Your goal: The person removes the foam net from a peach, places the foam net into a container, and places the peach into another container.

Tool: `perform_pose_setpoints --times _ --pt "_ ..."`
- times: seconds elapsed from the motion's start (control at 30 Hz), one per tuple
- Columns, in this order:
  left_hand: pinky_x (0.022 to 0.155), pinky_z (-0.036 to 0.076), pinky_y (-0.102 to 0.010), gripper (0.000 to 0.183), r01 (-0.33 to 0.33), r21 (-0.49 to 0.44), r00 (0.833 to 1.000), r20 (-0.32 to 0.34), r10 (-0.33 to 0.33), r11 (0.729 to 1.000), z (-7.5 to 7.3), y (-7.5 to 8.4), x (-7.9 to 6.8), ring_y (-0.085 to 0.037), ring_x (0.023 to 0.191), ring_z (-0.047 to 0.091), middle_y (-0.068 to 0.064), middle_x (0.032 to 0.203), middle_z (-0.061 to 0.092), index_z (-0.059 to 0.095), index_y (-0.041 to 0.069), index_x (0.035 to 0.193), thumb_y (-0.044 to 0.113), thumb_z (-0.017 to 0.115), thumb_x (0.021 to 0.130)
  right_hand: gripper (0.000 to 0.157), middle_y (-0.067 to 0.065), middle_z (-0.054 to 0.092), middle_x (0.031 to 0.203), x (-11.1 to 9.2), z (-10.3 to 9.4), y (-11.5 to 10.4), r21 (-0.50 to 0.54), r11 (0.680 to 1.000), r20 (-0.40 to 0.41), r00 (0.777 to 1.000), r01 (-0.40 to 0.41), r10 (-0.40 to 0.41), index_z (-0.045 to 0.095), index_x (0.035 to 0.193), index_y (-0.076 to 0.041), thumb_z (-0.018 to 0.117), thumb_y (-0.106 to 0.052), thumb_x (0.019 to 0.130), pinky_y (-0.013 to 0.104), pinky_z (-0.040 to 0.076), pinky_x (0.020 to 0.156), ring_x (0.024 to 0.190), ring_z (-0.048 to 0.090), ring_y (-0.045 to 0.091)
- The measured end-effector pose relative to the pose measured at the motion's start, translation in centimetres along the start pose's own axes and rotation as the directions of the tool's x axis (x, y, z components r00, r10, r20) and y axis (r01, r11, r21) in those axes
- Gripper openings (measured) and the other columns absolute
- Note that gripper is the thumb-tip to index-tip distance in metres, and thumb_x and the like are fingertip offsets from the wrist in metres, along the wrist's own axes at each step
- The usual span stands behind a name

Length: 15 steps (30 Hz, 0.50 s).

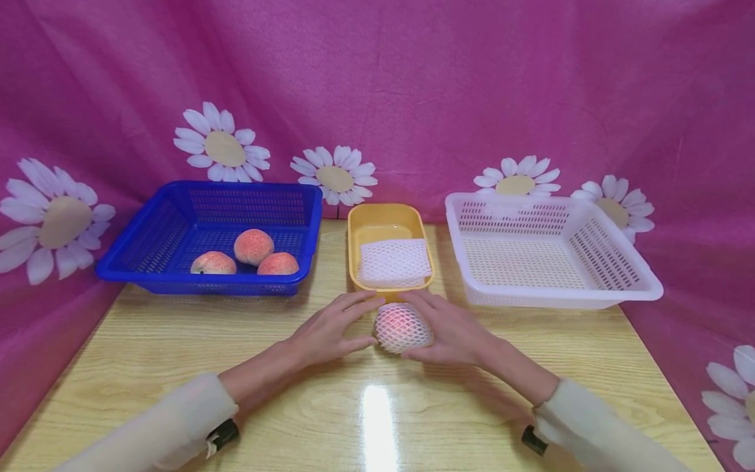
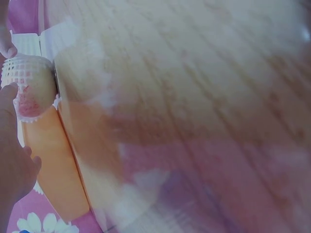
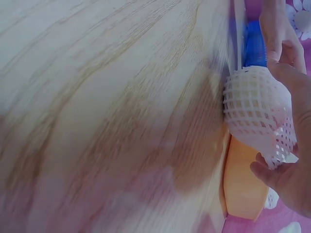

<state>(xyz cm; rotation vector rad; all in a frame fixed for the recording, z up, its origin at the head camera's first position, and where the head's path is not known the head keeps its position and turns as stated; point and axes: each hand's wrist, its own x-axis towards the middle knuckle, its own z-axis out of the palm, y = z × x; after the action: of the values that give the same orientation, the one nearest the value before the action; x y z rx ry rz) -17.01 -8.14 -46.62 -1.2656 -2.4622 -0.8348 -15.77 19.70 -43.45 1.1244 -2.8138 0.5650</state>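
Note:
A peach (image 1: 404, 328) in a white foam net sits on the table just in front of the yellow box. My right hand (image 1: 457, 331) holds it from the right, thumb on the near side and fingers round the far side. In the left wrist view, part of the peach's bare skin shows beside the net (image 2: 20, 73). My left hand (image 1: 330, 331) is at the peach's left side, its fingers extended and spread from the thumb, fingertips close to the net. Flat white foam nets (image 1: 394, 262) lie in the yellow box (image 1: 352, 246).
At the left, a blue basket (image 1: 212, 283) contains 3 peaches (image 1: 253, 246) without nets. A white basket (image 1: 554, 298) stands at the right. All the containers are along the back of the wooden table (image 1: 283, 419), before a pink flowered cloth (image 1: 413, 98).

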Motion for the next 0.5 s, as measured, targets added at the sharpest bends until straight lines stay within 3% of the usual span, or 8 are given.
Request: perform_pose_setpoints --times 0.3,0.5 --pt "0.108 0.041 -0.041 0.066 0.008 0.012 1.000 0.000 -0.008 1.000 -0.4 0.1 0.0 -0.025 0.133 0.047 -0.010 0.148 0.049 0.053 0.014 0.145 0.034 0.079 0.087 0.084 0.001 0.048 0.145 1.4 1.1 -0.3 0.012 1.000 0.035 0.999 0.027 -0.027 0.046 0.146 -0.021 0.082 -0.051 0.077 0.044 0.046 0.100 0.127 0.051 0.022" --pt "0.110 0.039 -0.041 0.065 0.035 0.016 0.999 0.004 -0.035 0.999 -0.9 0.2 0.1 -0.025 0.134 0.046 -0.011 0.147 0.049 0.054 0.014 0.144 0.034 0.079 0.087 0.075 0.001 0.053 0.134 2.0 1.5 -0.5 0.078 0.996 0.032 0.999 0.034 -0.036 0.050 0.141 -0.022 0.084 -0.040 0.076 0.040 0.051 0.091 0.114 0.057 0.019"
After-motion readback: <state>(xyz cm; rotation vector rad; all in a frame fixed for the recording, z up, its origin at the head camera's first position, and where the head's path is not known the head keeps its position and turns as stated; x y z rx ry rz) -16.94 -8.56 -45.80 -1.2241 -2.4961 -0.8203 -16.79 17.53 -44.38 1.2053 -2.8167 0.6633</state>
